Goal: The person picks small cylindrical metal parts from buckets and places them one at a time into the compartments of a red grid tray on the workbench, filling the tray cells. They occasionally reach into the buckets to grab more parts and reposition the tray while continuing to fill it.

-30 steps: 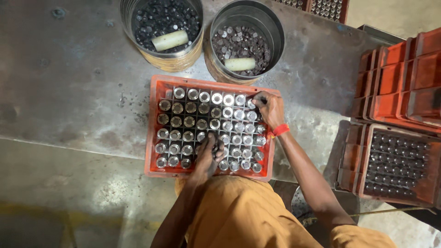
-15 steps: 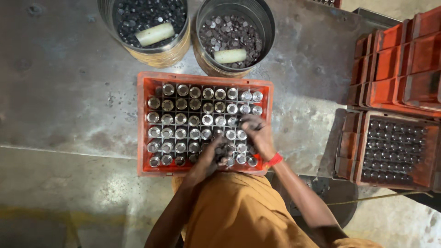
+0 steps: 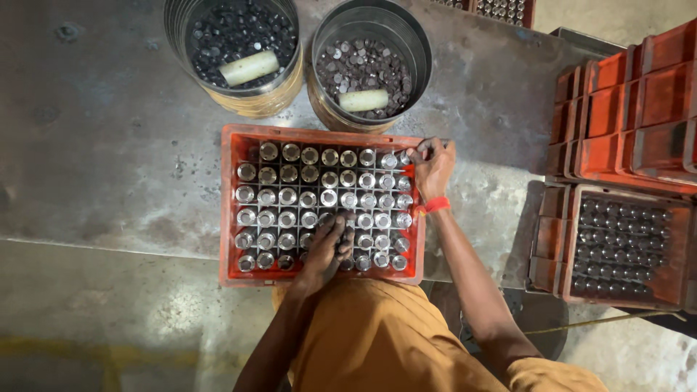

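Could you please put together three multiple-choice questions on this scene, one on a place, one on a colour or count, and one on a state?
1. Where is the right hand?
A. at the far right corner of the orange crate
B. inside a metal bucket
C. on the stacked trays

2. How many round metal buckets stand beyond the crate?
A. one
B. two
C. four

3. How is the left hand placed?
A. raised clear of the crate
B. resting down on the metal cylinders near the crate's near edge
C. holding a white tube

Answers:
1. A, its fingers pinch at the corner cell by the rim.
2. B, a left bucket and a right bucket stand side by side, each with small parts and a pale roll.
3. B, its fingers lie on the cylinder tops.
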